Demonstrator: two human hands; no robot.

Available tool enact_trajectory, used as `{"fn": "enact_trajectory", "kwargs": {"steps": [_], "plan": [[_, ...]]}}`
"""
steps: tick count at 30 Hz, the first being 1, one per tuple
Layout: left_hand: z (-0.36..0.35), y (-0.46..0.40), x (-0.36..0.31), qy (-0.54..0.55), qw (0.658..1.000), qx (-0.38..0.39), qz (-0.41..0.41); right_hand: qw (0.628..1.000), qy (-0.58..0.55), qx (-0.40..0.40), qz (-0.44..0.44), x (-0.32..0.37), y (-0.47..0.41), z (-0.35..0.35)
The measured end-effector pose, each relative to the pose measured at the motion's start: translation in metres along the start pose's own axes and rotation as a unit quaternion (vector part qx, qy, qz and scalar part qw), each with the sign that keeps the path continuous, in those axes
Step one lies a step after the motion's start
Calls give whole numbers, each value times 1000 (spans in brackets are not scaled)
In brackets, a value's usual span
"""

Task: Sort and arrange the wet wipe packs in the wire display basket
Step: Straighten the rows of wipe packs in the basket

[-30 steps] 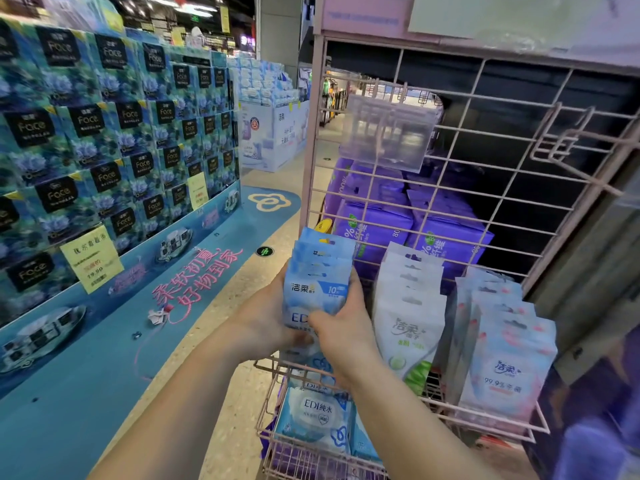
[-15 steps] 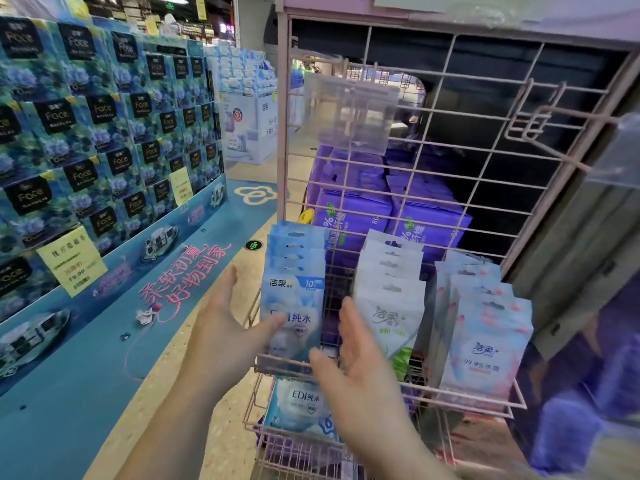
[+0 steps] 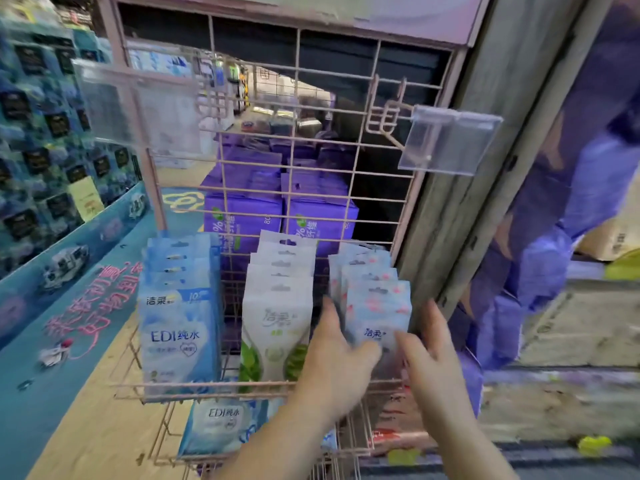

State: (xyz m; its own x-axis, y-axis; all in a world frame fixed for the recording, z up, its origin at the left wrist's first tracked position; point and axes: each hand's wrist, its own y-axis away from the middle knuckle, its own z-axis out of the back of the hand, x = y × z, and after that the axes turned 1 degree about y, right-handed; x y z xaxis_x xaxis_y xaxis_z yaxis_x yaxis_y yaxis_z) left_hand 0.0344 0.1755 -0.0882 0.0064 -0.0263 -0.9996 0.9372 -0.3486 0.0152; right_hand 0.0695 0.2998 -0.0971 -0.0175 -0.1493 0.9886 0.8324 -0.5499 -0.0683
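- Bracketing the pink-flowered packs (image 3: 375,306), right of the green-leaf packs (image 3: 277,320), left hand (image 3: 337,362) and right hand (image 3: 431,355) spread wide, gripping nothing.
- Squeezing unevenly could topple that row over the wire basket (image 3: 214,388) rail.

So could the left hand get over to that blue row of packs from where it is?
Probably yes. The left hand is at the pink-flowered packs on the right side, and the blue packs stand upright in front at the left of the wire basket. Only open air lies before the green-leaf row between them.

Basket has three rows of packs: blue ones (image 3: 178,327), green-leaf ones (image 3: 275,327), pink-flowered ones (image 3: 375,306); two hands.
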Motion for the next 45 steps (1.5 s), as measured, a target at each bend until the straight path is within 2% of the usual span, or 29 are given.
{"fn": "enact_trajectory", "kwargs": {"steps": [3, 4, 8, 12, 16, 20, 23, 26, 30, 34, 40, 43, 45], "plan": [[-5, -30, -9, 137, 988, -65, 23, 997, -29, 59, -31, 11, -26, -9], [-6, -35, -8, 143, 987, -69, 13, 996, -32, 76, -26, 13, -31, -12], [-11, -29, -15, 107, 992, -56, -35, 989, -87, 118, 3, 18, -32, -15], [-12, -42, -10, 60, 990, -125, 22, 985, -126, 116, -8, 18, -36, -17], [-15, -53, -2, 101, 987, -125, 26, 982, -96, 165, -5, 24, -43, -19], [-16, -43, -7, 112, 988, -102, -33, 978, -106, 162, 73, 18, -35, -16], [-13, -41, -9, 125, 985, -108, -46, 980, -80, 148, 110, 20, -32, -18], [-13, -49, -7, 96, 989, -110, -3, 990, -80, 100, 61, 16, -40, -22], [-16, -62, 7, 117, 989, -90, 16, 976, -160, 137, -57, 16, -42, -19], [-15, -57, 5, 102, 992, -62, -37, 969, -174, 169, -49, 14, -43, -14], [-13, -71, 20, 116, 991, -51, 44, 990, -2, 110, -84, 13, -42, -14], [-13, -69, 21, 108, 990, -59, 62, 991, -18, 104, -86, 15, -34, -12], [-13, -58, 9, 76, 992, -94, 47, 990, -46, 108, -84, 16, -30, -8]]}}
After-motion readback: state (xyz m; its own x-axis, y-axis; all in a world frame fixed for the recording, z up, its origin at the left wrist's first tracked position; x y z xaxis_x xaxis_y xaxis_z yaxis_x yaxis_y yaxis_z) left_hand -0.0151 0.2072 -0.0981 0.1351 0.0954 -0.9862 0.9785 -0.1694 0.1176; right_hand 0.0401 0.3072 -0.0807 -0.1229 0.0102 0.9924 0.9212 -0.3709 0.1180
